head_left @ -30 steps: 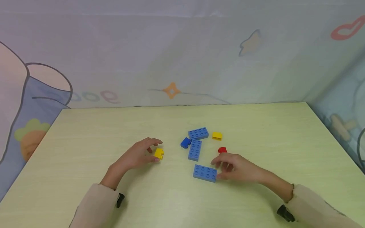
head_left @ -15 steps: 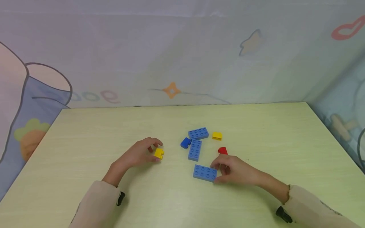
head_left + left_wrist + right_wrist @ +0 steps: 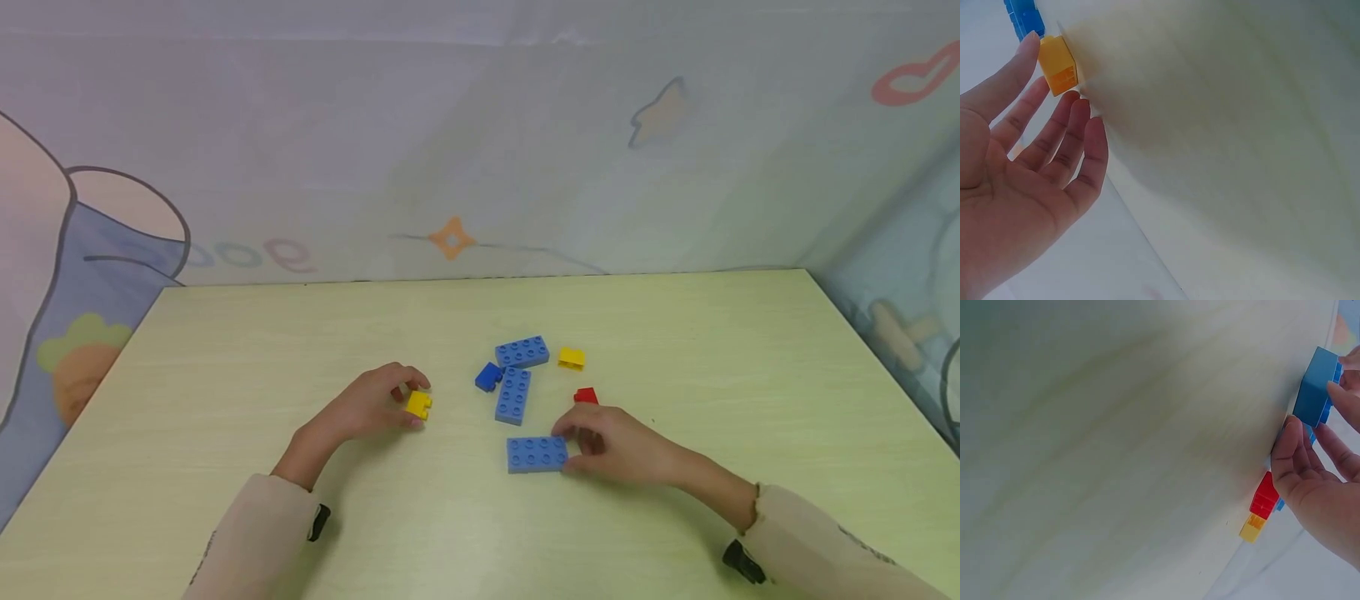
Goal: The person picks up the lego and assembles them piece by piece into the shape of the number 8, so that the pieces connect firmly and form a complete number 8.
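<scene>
In the head view my left hand curls round a small yellow brick, thumb on the near side and fingers on the far side. The left wrist view shows this yellow brick by the thumb tip. My right hand pinches the right end of a light blue eight-stud brick, which lies studs up on the table. From the right wrist, that light blue brick appears between thumb and fingers. A small red brick lies just beyond the right hand, partly hidden by it.
Two more light blue bricks lie mid-table, with a small dark blue brick beside them. Another small yellow brick is to their right. A printed cloth hangs behind the table.
My right fingers have come onto the light blue brick's end, and it has turned slightly to lie straighter across. My left fingers have drawn a little closer round the yellow brick.
</scene>
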The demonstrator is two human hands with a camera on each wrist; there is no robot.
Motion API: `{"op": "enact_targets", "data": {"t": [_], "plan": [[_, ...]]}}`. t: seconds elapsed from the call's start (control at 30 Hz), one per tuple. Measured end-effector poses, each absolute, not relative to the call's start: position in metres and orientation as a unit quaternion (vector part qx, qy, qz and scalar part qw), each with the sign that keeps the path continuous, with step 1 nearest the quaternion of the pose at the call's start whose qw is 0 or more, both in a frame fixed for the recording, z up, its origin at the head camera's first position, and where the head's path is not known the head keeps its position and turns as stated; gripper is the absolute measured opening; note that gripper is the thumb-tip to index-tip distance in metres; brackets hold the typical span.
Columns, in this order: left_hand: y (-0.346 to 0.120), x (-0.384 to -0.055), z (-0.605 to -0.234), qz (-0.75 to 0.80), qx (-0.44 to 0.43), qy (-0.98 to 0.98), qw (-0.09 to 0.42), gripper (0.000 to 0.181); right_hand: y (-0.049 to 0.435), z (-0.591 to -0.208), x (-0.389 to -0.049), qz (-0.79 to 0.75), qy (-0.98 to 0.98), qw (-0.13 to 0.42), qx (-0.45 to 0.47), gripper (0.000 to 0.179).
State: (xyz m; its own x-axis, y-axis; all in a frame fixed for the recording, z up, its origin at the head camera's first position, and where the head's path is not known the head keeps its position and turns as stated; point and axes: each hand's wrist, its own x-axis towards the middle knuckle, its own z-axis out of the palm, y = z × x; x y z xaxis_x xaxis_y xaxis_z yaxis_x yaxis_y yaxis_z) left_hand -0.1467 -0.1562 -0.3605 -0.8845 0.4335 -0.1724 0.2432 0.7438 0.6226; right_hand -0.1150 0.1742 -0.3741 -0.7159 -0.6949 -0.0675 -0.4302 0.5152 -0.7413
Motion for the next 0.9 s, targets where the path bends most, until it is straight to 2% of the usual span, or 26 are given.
{"op": "enact_targets", "data": {"t": [0.23,0.9], "plan": [[-0.1560,-0.1459,-0.3624,0.311,0.178,0.921,0.155,0.035,0.1745,-0.3759,-0.1174,-0.366,0.851,0.176,-0.332,0.028],[-0.1528,-0.1426,-0.3636,0.290,0.190,0.931,0.111,0.028,0.1738,-0.3753,-0.1175,-0.367,0.852,0.175,-0.330,0.027]]}}
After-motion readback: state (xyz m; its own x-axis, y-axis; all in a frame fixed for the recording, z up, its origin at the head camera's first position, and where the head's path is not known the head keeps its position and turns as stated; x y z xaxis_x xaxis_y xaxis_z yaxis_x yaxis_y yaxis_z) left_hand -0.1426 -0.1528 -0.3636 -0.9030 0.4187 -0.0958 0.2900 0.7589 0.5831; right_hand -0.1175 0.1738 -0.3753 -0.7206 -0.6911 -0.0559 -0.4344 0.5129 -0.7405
